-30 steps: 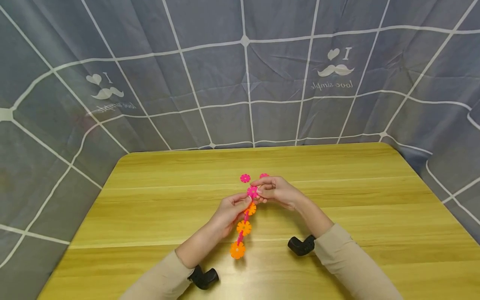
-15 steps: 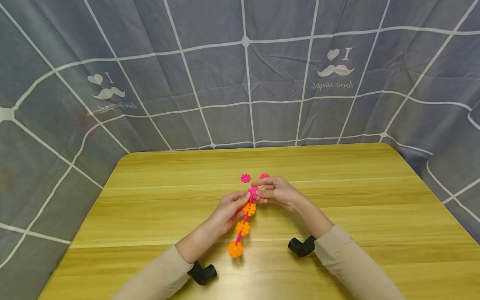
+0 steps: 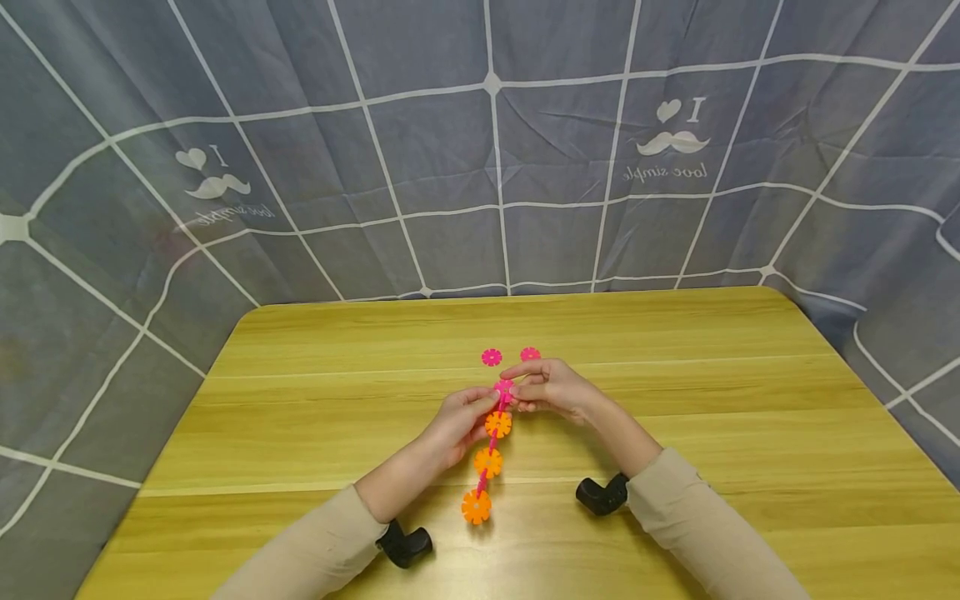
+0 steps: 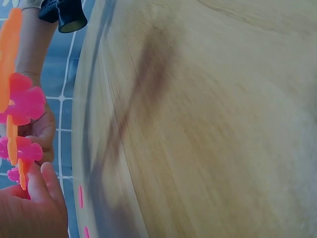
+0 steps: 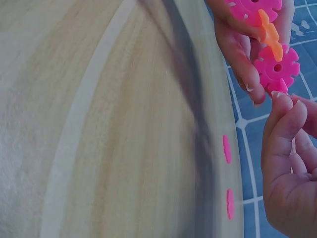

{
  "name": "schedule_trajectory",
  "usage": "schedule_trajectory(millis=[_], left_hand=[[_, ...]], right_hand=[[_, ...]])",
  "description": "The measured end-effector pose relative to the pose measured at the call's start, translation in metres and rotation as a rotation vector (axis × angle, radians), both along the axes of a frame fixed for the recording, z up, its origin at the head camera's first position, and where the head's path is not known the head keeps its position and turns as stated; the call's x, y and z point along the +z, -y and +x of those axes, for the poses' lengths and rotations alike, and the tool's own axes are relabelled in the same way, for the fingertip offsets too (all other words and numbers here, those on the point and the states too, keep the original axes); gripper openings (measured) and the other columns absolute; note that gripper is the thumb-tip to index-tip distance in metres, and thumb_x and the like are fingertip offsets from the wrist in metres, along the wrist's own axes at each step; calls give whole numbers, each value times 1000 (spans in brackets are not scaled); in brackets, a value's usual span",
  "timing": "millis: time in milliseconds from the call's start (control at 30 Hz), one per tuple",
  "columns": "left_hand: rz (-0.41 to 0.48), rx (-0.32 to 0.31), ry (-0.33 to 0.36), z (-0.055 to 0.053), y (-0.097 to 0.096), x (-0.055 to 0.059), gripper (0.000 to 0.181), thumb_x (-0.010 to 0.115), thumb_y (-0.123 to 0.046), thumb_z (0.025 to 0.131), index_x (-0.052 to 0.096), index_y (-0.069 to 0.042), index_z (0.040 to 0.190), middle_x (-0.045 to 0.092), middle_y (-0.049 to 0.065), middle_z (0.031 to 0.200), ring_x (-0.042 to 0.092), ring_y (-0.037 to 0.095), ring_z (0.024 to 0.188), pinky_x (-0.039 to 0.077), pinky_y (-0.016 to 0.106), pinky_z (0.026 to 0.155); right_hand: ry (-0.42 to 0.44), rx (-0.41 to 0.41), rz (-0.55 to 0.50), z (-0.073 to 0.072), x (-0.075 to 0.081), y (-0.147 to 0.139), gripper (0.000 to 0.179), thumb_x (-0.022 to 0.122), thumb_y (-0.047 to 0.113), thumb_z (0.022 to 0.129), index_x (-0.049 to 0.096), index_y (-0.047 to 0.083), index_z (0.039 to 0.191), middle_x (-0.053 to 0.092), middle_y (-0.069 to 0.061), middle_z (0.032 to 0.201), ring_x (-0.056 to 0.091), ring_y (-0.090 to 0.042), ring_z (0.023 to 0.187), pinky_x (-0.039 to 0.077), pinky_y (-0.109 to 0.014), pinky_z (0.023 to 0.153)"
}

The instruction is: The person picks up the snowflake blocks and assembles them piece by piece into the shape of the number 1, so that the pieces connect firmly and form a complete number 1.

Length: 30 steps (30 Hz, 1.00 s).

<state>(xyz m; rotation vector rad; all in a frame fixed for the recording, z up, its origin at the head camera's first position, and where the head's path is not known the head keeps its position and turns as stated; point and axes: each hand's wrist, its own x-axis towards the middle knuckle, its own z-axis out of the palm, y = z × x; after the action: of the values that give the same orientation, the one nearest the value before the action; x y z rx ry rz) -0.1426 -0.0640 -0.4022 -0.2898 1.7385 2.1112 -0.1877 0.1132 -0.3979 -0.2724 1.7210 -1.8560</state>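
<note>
A chain of notched plastic snowflake discs (image 3: 488, 462), alternating orange and pink, hangs toward the person above the table. My left hand (image 3: 461, 421) grips it close to its far end, thumb on top. At that end, a pink snowflake disc (image 3: 504, 389) sits between both hands, and the thumb and forefinger of my right hand (image 3: 557, 390) pinch there. In the right wrist view, the right fingertips hold a pink disc seen edge-on (image 5: 280, 87), set against a pink disc (image 5: 278, 68) facing the camera. The lowest orange disc (image 3: 476, 507) hangs loose.
Two loose pink discs, one left (image 3: 491, 357) and one right (image 3: 530, 354), lie flat on the wooden table (image 3: 337, 350) beyond the hands. Black wrist devices (image 3: 405, 546) show beneath both sleeves. A grey checked curtain (image 3: 435, 167) encloses the table's back and sides.
The chain's far end and my right hand have dipped slightly toward the person, uncovering more of the right loose disc. The hanging end swung left, then back right. Both hands keep their hold.
</note>
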Motion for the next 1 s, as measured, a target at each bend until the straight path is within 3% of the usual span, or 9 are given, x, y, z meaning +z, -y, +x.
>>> schedule_trajectory(millis=[133,300,500,633,800,1000], left_hand=[[7,2,0,0,0,1,26,54,-10,95,56,10,111,66,1,78,62,6,64,50,14,53],[12,22,5,1,0,0,27,55,-9,94,56,10,113,65,2,79,62,7,65,50,15,54],[13,31,37,1,-1,-1,24,55,-8,93,56,9,110,66,1,77,61,6,62,48,13,49],[13,40,45,-1,-2,-1,26,54,-9,93,56,8,113,66,2,78,64,8,66,53,18,57],[20,41,62,-2,-1,-1,28,54,-9,94,55,9,115,68,4,82,65,10,69,55,22,63],[2,49,68,-1,-1,-1,28,55,-11,94,55,8,115,65,1,77,63,8,66,53,19,59]], right_hand=[[27,-63,25,-7,-3,-4,43,55,-5,89,42,-15,128,64,-1,74,58,-9,61,49,-15,57],[27,-227,77,-22,-6,-9,41,59,-4,88,47,-12,126,64,-4,79,59,-10,62,49,-14,56],[-92,-393,265,-43,-11,-8,36,63,-4,84,56,-7,119,61,-5,80,55,-12,61,49,-17,56],[-183,-466,377,-50,-15,-5,36,66,-4,82,58,-7,116,52,-7,81,48,-13,63,44,-17,54],[-284,-477,549,-55,-21,0,35,73,2,78,61,-5,110,49,-8,81,43,-18,71,39,-21,58],[-338,-423,682,-57,-23,5,35,76,11,78,62,-2,107,60,-17,102,52,-26,89,46,-34,77]])
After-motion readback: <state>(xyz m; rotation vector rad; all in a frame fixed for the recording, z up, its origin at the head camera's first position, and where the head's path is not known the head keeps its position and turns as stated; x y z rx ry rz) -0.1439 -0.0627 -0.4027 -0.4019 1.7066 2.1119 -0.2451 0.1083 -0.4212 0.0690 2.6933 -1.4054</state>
